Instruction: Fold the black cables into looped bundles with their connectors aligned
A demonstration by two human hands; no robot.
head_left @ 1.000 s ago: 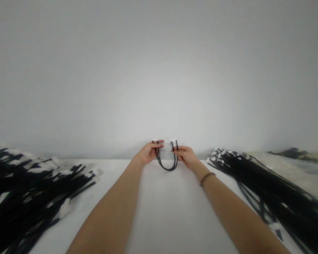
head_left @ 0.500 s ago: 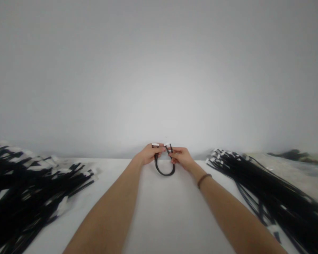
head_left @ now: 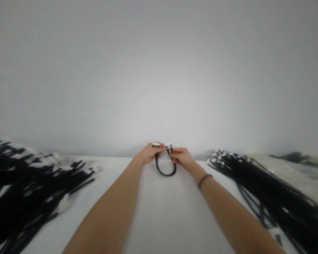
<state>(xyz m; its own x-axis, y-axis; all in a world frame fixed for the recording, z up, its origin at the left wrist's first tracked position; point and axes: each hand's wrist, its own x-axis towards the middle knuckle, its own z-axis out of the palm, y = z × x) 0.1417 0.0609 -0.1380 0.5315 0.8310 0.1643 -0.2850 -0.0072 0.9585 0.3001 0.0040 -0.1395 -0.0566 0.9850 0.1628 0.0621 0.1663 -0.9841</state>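
A short black cable (head_left: 166, 174) hangs in a U-shaped loop between my two hands, a white label or tag near each end. My left hand (head_left: 148, 153) is closed on one end, thumb and fingers pinching it just below its white tag. Opposite, my right hand (head_left: 182, 157) pinches the other end, with the second white tag standing above the fingertips. The fingertips of both hands are close together at the top of the loop. A brown band (head_left: 204, 180) circles my right wrist.
A large heap of black cables with white tags (head_left: 29, 190) lies on the left of the white table (head_left: 164, 211). On the right lies a long bundle of similar cables (head_left: 262, 187). Clear plastic (head_left: 302, 174) lies behind that bundle. A plain pale wall (head_left: 159, 77) rises behind the table.
Both hands keep their hold on the cable and have hardly moved. The view has shifted very slightly.
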